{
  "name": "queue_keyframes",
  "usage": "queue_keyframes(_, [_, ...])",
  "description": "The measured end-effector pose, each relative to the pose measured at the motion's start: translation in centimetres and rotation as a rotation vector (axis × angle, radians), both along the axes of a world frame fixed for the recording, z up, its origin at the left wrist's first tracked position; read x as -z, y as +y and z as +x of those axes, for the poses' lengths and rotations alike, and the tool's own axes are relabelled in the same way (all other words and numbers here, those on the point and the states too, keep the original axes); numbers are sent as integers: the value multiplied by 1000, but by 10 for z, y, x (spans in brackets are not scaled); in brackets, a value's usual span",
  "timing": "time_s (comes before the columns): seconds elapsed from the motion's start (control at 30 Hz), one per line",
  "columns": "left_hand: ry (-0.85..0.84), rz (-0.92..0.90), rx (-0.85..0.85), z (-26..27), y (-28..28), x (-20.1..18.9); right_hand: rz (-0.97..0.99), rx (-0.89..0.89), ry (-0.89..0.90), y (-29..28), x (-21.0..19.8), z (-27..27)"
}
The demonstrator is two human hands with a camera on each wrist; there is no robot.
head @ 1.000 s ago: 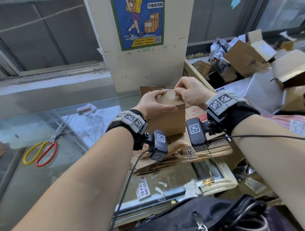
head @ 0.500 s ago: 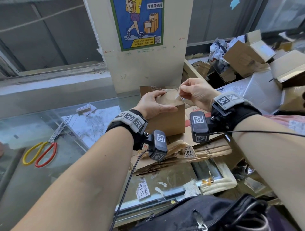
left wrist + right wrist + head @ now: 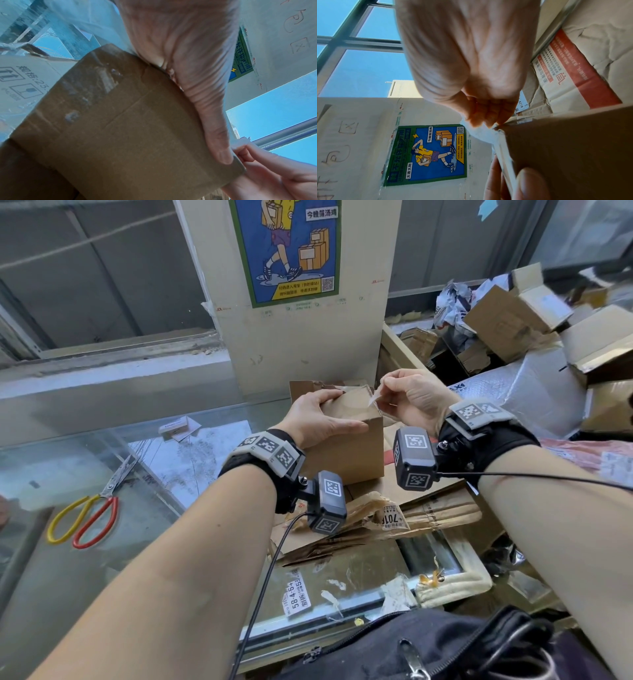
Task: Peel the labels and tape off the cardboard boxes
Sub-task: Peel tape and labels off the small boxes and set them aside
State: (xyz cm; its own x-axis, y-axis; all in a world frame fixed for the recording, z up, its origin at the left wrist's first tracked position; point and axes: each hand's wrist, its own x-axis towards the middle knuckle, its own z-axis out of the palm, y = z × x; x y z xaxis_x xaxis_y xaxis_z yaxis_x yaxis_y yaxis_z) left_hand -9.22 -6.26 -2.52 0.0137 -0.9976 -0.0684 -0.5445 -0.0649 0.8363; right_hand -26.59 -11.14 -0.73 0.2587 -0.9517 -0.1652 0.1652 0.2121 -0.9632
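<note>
A small brown cardboard box (image 3: pixel 356 450) stands on flattened cardboard at the middle of the counter. My left hand (image 3: pixel 318 419) grips its top, thumb along the near top edge and fingers over the far side. The right hand (image 3: pixel 397 398) pinches a strip of clear tape (image 3: pixel 374 398) lifted off the box's top right corner. In the left wrist view the box (image 3: pixel 130 128) fills the frame, with my left thumb (image 3: pixel 216 135) on its edge and the right hand's fingers (image 3: pixel 254 155) at the corner. From the right wrist, curled fingers (image 3: pixel 486 115) hold whitish tape (image 3: pixel 481 134) above the box corner (image 3: pixel 573 148).
Red and yellow scissors (image 3: pixel 85 515) lie on the glass counter (image 3: pixel 102 577) at left. Torn flattened cardboard (image 3: pixel 394 518) with a label lies under the box. A heap of boxes and plastic bags (image 3: pixel 534 337) fills the right. A black bag (image 3: pixel 428 648) sits near the bottom edge.
My right hand has pulled back to the right from the box's top corner, lifting a strip of tape off it. The left hand has stayed gripping the box.
</note>
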Motion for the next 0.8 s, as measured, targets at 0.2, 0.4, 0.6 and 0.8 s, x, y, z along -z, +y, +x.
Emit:
queue_keyframes(0.2, [-15,0,-2,0,0,0,76,23,-82,-1,1,-1])
queue_keyframes(0.4, [-35,10,-12,0,-1,1,172,41,-182,-7,6,-4])
queue_keyframes(0.6, [-42,10,-2,0,-1,2,305,98,-263,-17,12,-10])
queue_keyframes(0.8, [-32,11,-1,-1,-1,3,352,86,-229,-15,13,-12])
